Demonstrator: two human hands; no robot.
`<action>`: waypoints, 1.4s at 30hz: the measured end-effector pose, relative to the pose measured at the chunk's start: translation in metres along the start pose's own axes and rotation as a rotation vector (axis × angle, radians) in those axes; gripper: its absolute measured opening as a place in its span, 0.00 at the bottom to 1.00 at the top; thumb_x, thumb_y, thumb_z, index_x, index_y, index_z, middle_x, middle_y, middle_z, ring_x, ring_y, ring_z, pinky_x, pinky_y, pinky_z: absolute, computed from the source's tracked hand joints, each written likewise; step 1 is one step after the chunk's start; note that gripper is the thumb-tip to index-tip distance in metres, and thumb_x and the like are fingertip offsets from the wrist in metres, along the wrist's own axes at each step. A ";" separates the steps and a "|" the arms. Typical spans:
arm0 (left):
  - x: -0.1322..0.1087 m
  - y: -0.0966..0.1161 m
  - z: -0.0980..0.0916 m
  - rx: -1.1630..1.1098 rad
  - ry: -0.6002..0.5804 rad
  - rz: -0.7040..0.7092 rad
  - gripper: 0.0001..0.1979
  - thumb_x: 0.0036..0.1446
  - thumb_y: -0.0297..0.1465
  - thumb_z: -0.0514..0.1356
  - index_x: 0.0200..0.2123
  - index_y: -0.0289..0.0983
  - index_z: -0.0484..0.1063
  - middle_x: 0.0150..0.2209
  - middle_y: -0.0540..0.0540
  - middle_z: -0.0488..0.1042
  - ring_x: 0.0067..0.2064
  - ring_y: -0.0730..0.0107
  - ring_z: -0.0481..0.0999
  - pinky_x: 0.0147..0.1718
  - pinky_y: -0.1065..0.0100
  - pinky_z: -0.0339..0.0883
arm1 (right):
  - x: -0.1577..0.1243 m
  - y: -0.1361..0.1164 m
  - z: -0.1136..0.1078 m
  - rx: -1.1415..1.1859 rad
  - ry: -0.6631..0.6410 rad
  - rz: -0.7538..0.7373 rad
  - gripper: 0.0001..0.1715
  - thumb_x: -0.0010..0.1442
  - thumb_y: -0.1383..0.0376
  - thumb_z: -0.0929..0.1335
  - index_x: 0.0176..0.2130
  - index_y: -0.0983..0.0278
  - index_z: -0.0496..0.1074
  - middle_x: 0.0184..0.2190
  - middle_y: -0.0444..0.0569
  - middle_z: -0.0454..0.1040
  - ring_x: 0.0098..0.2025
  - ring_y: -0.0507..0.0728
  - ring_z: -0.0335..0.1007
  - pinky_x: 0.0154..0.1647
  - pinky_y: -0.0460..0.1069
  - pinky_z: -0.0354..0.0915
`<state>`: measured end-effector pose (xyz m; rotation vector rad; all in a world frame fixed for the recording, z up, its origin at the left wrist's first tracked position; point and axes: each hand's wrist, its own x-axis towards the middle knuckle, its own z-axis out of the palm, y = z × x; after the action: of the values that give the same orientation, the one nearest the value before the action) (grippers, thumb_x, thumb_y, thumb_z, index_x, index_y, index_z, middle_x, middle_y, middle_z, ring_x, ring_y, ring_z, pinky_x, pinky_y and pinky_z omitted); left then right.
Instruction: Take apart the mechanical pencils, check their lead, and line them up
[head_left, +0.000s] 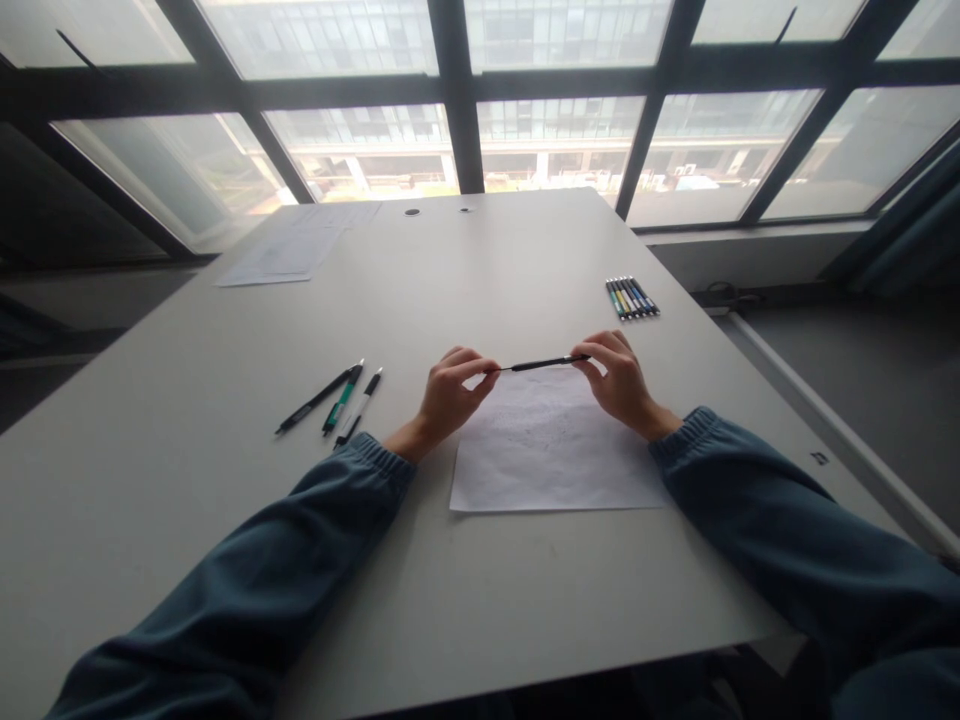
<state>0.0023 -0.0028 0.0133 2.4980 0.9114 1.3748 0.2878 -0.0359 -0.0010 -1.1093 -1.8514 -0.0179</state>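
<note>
Between my hands, above a white sheet of paper (559, 455), a black pen barrel (540, 364) lies nearly level. My right hand (616, 378) pinches its right end with thumb and fingertips. From the left end sticks a thin dark rod (506, 369) that looks like a pen refill. The fingertips of my left hand (455, 388) are closed on that rod. Faint grey marks show on the paper, which lies flat beneath both hands. To the left of my left hand lie a black pen (315, 400), a green pen (343, 398) and a white-and-black pen (360, 407).
Several pens (632, 298) lie side by side in a neat row on the right of the white table (420, 300). More paper sheets (289, 245) rest at the far left. Large windows (555, 140) stand beyond the table's far edge.
</note>
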 end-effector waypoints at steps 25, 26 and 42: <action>-0.004 0.001 0.002 -0.138 -0.022 -0.236 0.10 0.58 0.39 0.69 0.34 0.39 0.81 0.29 0.47 0.80 0.30 0.71 0.75 0.33 0.68 0.71 | 0.000 -0.009 0.001 0.099 -0.042 -0.020 0.04 0.66 0.63 0.69 0.38 0.58 0.76 0.36 0.51 0.75 0.42 0.62 0.69 0.45 0.59 0.69; -0.004 0.001 0.002 -0.143 -0.023 -0.236 0.09 0.57 0.39 0.69 0.34 0.39 0.81 0.29 0.47 0.80 0.30 0.71 0.75 0.33 0.68 0.71 | 0.001 -0.010 0.001 0.100 -0.040 -0.027 0.04 0.66 0.63 0.69 0.38 0.58 0.76 0.36 0.51 0.75 0.42 0.62 0.69 0.45 0.59 0.69; -0.004 0.002 0.003 -0.196 -0.050 -0.258 0.09 0.61 0.38 0.66 0.37 0.39 0.83 0.33 0.46 0.83 0.31 0.69 0.77 0.35 0.66 0.72 | 0.000 -0.010 -0.001 0.121 -0.021 -0.026 0.05 0.66 0.62 0.69 0.38 0.57 0.76 0.36 0.51 0.75 0.42 0.62 0.70 0.46 0.60 0.69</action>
<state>0.0039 -0.0060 0.0094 2.1740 0.9958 1.2470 0.2819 -0.0418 0.0039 -1.0056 -1.8601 0.0904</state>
